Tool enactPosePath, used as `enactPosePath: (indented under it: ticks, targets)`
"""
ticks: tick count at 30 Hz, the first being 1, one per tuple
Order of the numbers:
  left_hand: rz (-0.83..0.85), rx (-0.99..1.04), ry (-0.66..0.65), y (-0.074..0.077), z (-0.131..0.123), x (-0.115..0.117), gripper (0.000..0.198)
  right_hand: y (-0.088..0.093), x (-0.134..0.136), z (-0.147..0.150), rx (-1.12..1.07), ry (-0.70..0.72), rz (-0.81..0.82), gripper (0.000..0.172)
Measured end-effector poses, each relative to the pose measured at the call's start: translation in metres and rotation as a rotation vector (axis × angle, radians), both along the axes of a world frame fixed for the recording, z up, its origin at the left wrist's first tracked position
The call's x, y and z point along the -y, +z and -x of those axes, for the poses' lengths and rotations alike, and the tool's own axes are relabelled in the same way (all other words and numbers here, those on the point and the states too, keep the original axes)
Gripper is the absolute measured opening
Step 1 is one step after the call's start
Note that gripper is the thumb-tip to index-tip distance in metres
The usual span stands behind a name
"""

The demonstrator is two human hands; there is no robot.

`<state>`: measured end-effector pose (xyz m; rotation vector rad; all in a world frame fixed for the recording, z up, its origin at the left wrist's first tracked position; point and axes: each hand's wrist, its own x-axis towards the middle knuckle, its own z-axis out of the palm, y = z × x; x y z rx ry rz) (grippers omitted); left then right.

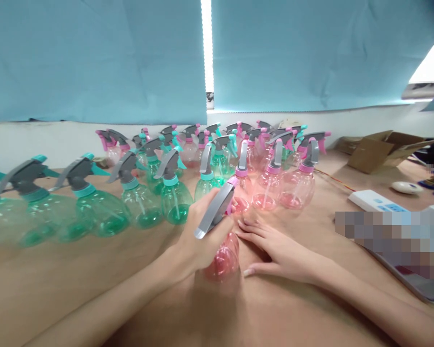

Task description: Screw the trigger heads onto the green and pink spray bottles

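One clear pink plastic spray bottle (222, 255) gripped in left hand (202, 231); right hand (275, 248) flat, fingers spread, just beside it.

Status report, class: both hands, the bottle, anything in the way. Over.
Left hand shut on pink spray bottle. Right hand open, flat on table beside it. Rows of spray bottles close behind.

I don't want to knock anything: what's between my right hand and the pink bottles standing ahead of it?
Only a short strip of bare table separates your right hand from the pink bottles, as the head view shows.
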<state>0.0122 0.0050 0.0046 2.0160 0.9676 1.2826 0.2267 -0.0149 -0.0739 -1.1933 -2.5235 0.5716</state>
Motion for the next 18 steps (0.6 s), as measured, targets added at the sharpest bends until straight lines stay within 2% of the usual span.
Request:
enactPosePath:
  ticks: [8, 14, 18]
  targets:
    - [0.091, -0.002, -0.026, -0.011, -0.001, 0.002, 0.011, 0.003, -0.004, -0.001, -0.008, 0.05, -0.029, 0.085]
    - [0.072, -0.004, -0.022, -0.017, -0.003, 0.004, 0.005, 0.02, 0.005, 0.005, -0.105, -0.011, 0.071, 0.083]
    - [0.063, -0.008, 0.009, -0.017, -0.005, 0.005, 0.007, 0.03, 0.023, 0.015, -0.19, -0.047, 0.06, 0.083]
